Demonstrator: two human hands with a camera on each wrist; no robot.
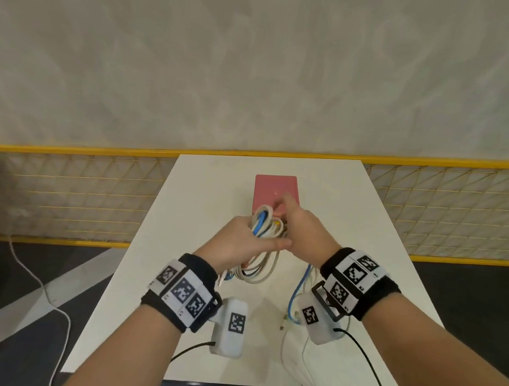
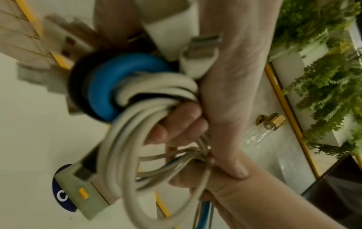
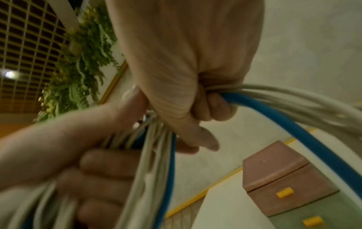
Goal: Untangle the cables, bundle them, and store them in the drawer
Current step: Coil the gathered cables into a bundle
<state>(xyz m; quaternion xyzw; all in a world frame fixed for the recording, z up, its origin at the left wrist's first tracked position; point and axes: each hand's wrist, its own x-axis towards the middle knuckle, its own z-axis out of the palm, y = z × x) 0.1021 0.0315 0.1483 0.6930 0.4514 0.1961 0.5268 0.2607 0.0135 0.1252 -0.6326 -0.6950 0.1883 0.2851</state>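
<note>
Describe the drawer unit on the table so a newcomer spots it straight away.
On the white table, look to the far end, just beyond the left hand and right hand gripping the cable bundle. The small drawer unit stands there. It is the only boxy thing, pink on top, with yellow pull tabs on its drawer fronts.

White letter "C" on a dark blue round sticker (image 2: 62, 193), partly hidden behind a cable plug (image 2: 86, 192), rest of the print unreadable. Black-and-white square code markers on both wristbands (image 1: 186, 292) and wrist cameras (image 1: 236, 323); no words.
</note>
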